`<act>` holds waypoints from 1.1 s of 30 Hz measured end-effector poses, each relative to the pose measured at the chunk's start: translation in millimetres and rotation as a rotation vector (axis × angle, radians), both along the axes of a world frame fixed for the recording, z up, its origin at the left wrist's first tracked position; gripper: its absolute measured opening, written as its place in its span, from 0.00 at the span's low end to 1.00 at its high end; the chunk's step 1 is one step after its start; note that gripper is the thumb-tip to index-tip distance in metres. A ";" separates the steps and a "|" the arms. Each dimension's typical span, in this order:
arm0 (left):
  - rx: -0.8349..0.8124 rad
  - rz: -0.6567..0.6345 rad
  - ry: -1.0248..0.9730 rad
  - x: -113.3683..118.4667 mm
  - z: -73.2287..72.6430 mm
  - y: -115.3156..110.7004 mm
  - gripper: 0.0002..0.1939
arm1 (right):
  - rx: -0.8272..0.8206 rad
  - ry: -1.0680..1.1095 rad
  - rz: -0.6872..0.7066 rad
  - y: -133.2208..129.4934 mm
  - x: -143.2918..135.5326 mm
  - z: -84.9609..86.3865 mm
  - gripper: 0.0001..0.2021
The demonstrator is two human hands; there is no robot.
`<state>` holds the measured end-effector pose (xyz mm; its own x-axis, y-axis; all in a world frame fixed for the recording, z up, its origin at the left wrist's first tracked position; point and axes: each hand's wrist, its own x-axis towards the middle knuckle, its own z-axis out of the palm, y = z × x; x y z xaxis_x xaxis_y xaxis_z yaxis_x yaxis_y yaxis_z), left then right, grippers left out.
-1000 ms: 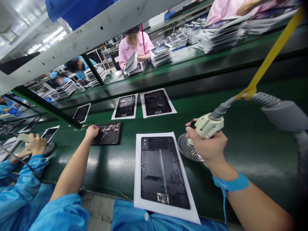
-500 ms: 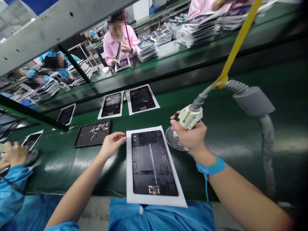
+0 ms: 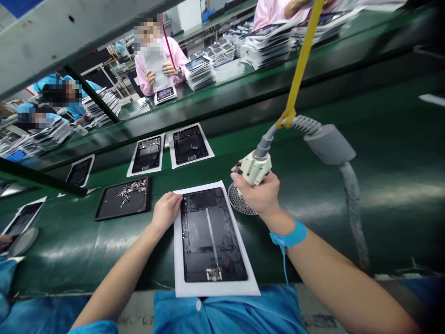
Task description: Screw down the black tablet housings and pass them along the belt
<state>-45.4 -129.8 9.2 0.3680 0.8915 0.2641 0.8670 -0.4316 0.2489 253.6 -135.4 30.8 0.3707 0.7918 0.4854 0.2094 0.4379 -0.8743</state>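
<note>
Resting flat on the white sheet (image 3: 212,290) beside the dark panel (image 3: 212,241), left hand (image 3: 166,212); right hand (image 3: 260,195) seemingly clamped round the cream screwdriver (image 3: 255,168)

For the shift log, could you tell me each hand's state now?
Left hand: open, resting on the white sheet.
Right hand: closed around the screwdriver.

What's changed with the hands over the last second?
The left hand left the screw tray and moved right, now resting on the top left edge of the white sheet under the tablet shell. The right hand still grips the electric screwdriver over the round perforated dish.
</note>
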 end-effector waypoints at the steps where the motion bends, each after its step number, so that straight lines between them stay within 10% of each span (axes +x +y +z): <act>1: 0.003 0.014 0.033 1.8 -0.9 -0.6 0.15 | -0.001 0.004 0.003 -0.3 -0.1 0.7 0.11; 14: 0.020 0.036 0.360 20.1 8.3 -29.2 0.17 | -0.013 0.041 0.004 -2.0 0.9 -5.0 0.11; 23: -0.122 -0.008 -0.116 -2.5 -1.0 28.6 0.13 | 0.049 0.041 -0.013 -1.9 0.3 -5.8 0.10; 33: -0.149 -0.098 -0.305 -8.2 -7.3 33.6 0.13 | 0.049 0.109 0.129 -14.2 -8.3 0.1 0.14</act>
<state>-53.7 -96.2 1.9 0.3785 0.8928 0.2442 0.6994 -0.4486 0.5563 245.2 -149.6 30.9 0.3198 0.8128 0.4869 0.0540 0.4974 -0.8658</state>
